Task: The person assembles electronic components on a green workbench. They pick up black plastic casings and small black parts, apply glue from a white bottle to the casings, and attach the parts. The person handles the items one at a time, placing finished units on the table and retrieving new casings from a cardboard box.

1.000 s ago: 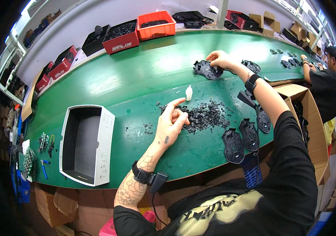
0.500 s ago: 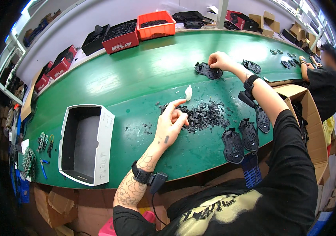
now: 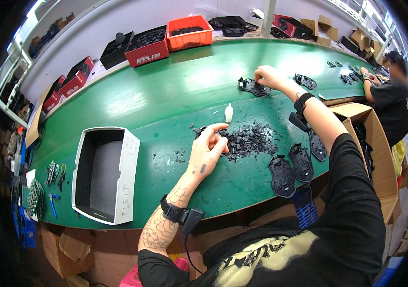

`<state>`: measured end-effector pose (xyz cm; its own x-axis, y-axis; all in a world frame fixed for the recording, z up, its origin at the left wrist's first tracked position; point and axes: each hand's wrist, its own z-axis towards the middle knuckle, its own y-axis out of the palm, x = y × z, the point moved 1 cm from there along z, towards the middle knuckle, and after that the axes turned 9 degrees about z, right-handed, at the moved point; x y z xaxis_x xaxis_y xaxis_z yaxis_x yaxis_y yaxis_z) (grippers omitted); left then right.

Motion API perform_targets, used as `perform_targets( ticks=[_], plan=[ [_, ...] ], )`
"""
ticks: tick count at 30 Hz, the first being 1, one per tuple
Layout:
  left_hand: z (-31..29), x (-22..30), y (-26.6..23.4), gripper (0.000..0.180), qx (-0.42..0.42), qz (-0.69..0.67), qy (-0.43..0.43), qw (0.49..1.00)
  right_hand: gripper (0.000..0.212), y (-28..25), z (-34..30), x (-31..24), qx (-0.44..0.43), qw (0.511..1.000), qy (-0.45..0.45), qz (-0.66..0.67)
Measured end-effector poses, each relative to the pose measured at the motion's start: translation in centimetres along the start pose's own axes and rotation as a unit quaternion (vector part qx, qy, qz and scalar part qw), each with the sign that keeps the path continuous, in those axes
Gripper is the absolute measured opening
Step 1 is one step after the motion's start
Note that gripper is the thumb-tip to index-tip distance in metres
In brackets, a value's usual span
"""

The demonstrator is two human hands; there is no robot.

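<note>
My right hand [image 3: 270, 77] reaches to the far side of the bench, its fingertips pinched together over a black mouse base [image 3: 253, 87]. Whatever the fingertips hold is too small to make out. Beside a heap of small black plastic pieces [image 3: 250, 141], my left hand [image 3: 207, 149] hovers with the index finger stretched out, the thumb apart from it and the other fingers curled. No object shows between that thumb and index finger. A small white bottle [image 3: 228, 113] stands upright just beyond the heap. Another mouse base [image 3: 305, 82] lies to the right of my right hand.
Several mouse bases [image 3: 282, 177] lie near the bench's front edge. An open white-sided box [image 3: 126, 179] stands at left, near blue-handled pliers [image 3: 54, 205] and circuit boards [image 3: 35, 198]. An orange bin [image 3: 189, 40] is at the back. A cardboard box [image 3: 378, 158] and a co-worker [image 3: 391, 103] are at right.
My right hand and the mouse base under it have shifted very slightly. My left hand stays almost still. The co-worker's arms have moved a little.
</note>
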<state>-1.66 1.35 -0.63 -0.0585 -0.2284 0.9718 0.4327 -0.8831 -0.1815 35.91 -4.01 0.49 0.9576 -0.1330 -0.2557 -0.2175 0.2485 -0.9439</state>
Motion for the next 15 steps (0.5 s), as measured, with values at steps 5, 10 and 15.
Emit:
perform_targets(
  ticks=[5,10,15],
  plan=[
    [-0.2,0.0,-0.1,0.033,0.006,0.008,-0.006,1.000,0.014,-0.8,-0.7,-1.5,0.033,0.997,0.048,0.045],
    [-0.3,0.0,0.0,0.029,0.003,0.024,-0.001,1.000,0.022,-0.9,-1.6,-1.9,0.015,1.000,0.009,-0.006],
    [-0.1,0.3,0.1,0.027,0.006,0.048,0.010,0.999,0.024,-0.8,-2.6,-1.5,-0.011,0.999,0.034,0.024]
  ],
)
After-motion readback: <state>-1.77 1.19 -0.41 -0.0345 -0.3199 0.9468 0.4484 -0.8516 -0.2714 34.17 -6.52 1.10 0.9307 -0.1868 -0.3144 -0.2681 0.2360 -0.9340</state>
